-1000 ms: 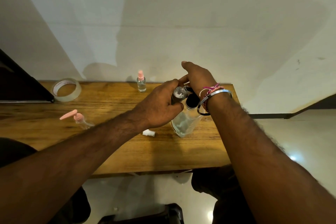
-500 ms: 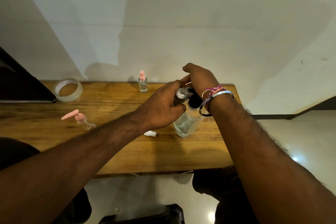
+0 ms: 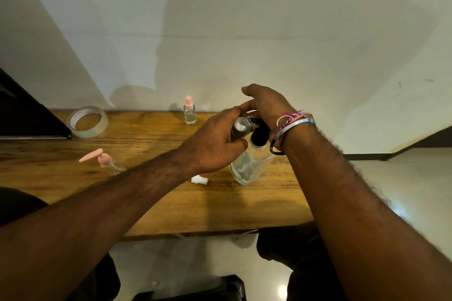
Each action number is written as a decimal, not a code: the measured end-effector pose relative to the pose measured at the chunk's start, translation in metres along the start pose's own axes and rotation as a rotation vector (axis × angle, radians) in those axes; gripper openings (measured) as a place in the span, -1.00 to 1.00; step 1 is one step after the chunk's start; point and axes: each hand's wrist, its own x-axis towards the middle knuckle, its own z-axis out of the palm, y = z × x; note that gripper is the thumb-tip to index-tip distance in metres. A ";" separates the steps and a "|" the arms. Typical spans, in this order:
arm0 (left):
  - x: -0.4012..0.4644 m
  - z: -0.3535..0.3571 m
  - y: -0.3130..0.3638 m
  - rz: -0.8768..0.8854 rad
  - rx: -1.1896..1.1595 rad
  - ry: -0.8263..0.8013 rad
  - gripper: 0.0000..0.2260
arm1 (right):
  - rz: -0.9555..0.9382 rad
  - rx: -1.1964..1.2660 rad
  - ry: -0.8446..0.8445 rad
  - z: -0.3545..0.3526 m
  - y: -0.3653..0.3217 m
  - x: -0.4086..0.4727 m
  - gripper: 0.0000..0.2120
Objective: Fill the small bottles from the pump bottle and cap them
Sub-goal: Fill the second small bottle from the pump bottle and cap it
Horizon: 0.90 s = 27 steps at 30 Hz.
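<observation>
2 hands work: left hand (image 3: 215, 146) grips small bottle (image 3: 241, 127); right hand (image 3: 266, 107), fingers straight, presses pump bottle (image 3: 252, 164).

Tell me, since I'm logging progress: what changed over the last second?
Almost nothing. The left hand still holds the small bottle at the pump bottle spout, with the right hand still on the pump. Everything on the table stayed put.

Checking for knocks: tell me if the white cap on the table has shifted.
No. The white cap lies at the same spot beside the pump bottle, judged against the tape roll.
</observation>
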 end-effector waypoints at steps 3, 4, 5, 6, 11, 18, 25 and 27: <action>0.001 0.000 -0.005 -0.011 0.022 0.004 -0.70 | -0.072 -0.143 0.012 0.003 0.001 0.000 -0.68; 0.001 0.000 -0.006 -0.011 0.029 0.004 -0.69 | -0.094 -0.242 -0.001 0.003 0.001 -0.001 -0.69; 0.001 0.000 -0.006 -0.009 0.034 0.006 -0.67 | -0.099 -0.338 -0.008 0.004 0.001 -0.001 -0.68; 0.001 0.000 -0.008 -0.009 0.038 0.010 -0.66 | -0.112 -0.430 0.000 0.005 0.001 -0.001 -0.67; 0.002 0.004 -0.011 -0.015 0.048 0.015 -0.67 | -0.160 -0.708 0.027 0.003 0.004 0.007 -0.66; 0.001 0.006 -0.008 -0.030 0.053 -0.001 -0.65 | -0.102 -0.513 0.071 0.000 0.008 0.009 -0.68; 0.001 0.003 -0.002 -0.028 0.002 0.012 -0.61 | -0.048 -0.111 0.055 -0.003 0.005 0.003 -0.56; 0.001 0.002 -0.001 -0.033 -0.015 0.012 -0.55 | -0.047 -0.079 0.024 -0.003 0.002 0.001 -0.60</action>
